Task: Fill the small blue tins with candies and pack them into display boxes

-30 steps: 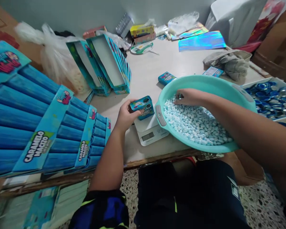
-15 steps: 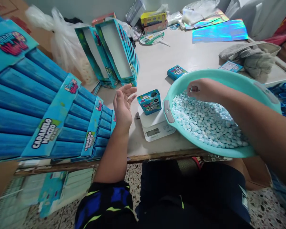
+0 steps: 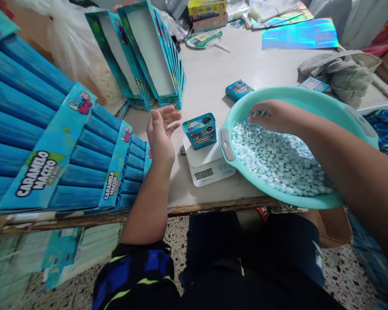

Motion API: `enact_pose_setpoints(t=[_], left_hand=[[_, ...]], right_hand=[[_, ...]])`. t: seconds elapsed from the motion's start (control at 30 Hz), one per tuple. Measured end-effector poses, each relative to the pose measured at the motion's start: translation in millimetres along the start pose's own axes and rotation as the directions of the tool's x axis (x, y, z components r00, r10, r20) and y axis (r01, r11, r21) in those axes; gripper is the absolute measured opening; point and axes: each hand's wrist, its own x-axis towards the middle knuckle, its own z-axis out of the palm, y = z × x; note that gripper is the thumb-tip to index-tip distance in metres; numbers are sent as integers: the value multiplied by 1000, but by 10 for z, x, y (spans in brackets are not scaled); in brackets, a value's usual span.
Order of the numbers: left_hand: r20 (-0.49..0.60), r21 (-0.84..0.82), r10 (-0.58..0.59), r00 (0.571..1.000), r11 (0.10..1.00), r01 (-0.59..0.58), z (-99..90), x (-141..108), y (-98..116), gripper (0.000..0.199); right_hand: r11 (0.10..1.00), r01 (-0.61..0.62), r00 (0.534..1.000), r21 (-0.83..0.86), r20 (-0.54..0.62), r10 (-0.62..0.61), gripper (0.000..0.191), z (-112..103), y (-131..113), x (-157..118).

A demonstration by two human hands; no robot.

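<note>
A small teal candy tin point(image 3: 199, 131) stands upright on a white digital kitchen scale point(image 3: 208, 173), whose small display shows digits. My left hand point(image 3: 160, 133) is open just left of the tin, not touching it, with its fingers apart. My right hand point(image 3: 271, 116) hangs over a mint-green plastic basin point(image 3: 274, 93) and pinches a small teal piece. Pale blue-and-white candies point(image 3: 280, 159) fill the basin's lower part. Another teal tin point(image 3: 239, 90) lies on the table behind the basin.
Blue "Caramelo Macizo" display cartons point(image 3: 51, 146) are stacked at left, with open teal box trays point(image 3: 148, 56) beyond them. A tray of blue-and-silver lids point(image 3: 384, 125) sits at right, near a grey cloth point(image 3: 339, 75). A holographic sheet point(image 3: 299, 34) lies at the back.
My left hand has let go of the tin and moved left, open. The tin now stands alone on the scale. My right hand remains over the candies, and the view has shifted slightly.
</note>
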Motion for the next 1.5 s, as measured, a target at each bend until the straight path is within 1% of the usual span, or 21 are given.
enact_pose_setpoints(t=[0.07, 0.13, 0.17, 0.2, 0.23, 0.3, 0.33, 0.37, 0.4, 0.43, 0.47, 0.53, 0.57, 0.7, 0.77, 0.83, 1.0, 1.13, 1.3, 1.43, 1.5], left_hand=[[109, 40, -27, 994, 999, 23, -16, -13, 15, 65], [274, 135, -117, 955, 987, 82, -17, -46, 23, 68], [325, 194, -162, 932, 976, 102, -2, -70, 27, 71], [339, 238, -190, 921, 965, 111, 25, -96, 37, 71], [321, 261, -190, 928, 959, 106, 67, -120, 58, 68], [225, 261, -89, 970, 965, 28, 188, -149, 154, 55], [184, 267, 3, 983, 962, -53, 258, -149, 233, 49], [183, 298, 111, 977, 941, -162, 329, -139, 330, 45], [232, 357, 216, 949, 888, -289, 396, -121, 437, 42], [326, 421, 297, 898, 804, -419, 456, -96, 543, 42], [443, 469, 338, 830, 702, -536, 506, -67, 637, 45], [628, 505, 331, 705, 516, -692, 576, -8, 752, 48], [663, 515, 328, 673, 452, -728, 595, 18, 764, 48], [667, 573, 386, 638, 282, -770, 580, 66, 618, 49], [680, 572, 418, 602, 210, -793, 542, 61, 554, 52], [675, 567, 466, 572, 169, -806, 507, 48, 549, 54], [685, 570, 461, 564, 144, -809, 527, 13, 566, 55], [616, 542, 560, 554, 209, -814, 617, 0, 429, 56], [596, 540, 621, 509, 159, -827, 659, -20, 328, 56], [528, 575, 688, 498, 142, -806, 653, -29, 314, 55], [552, 558, 656, 515, 169, -812, 655, -28, 317, 55]], right_hand=[[999, -25, 999, 21, 48, 24, 22, 9, 7, 15], [999, -30, 998, 23, 60, 29, 28, 27, 36, 47], [1000, -20, 998, 21, 52, 19, 30, 37, 58, 68], [1000, -6, 999, 21, 42, 5, 32, 47, 81, 89], [1000, 12, 999, 25, 35, -13, 32, 56, 105, 111], [998, 49, 998, 39, 33, -51, 31, 71, 144, 151], [997, 63, 997, 52, 36, -65, 29, 77, 158, 169], [996, 68, 997, 63, 42, -71, 28, 82, 168, 183], [995, 66, 996, 70, 48, -70, 28, 87, 173, 195], [995, 63, 996, 75, 52, -67, 28, 90, 174, 202], [995, 56, 997, 78, 55, -61, 28, 92, 173, 207], [996, 53, 997, 79, 56, -57, 28, 90, 166, 209], [995, 57, 997, 80, 56, -62, 28, 88, 163, 210], [994, 68, 995, 87, 73, -74, 30, 83, 158, 227], [995, 64, 994, 76, 88, -70, 31, 83, 158, 240], [996, 54, 994, 65, 95, -60, 32, 79, 157, 247], [997, 34, 991, 68, 128, -43, 35, 22, 151, 222], [998, 45, 986, 34, 157, -50, 35, -43, 129, 191], [1000, 9, 985, 27, 173, -13, 36, -64, 104, 179], [1000, 13, 984, 19, 176, -16, 34, -53, 95, 175], [1000, 20, 984, 12, 177, -22, 33, -51, 91, 171]])
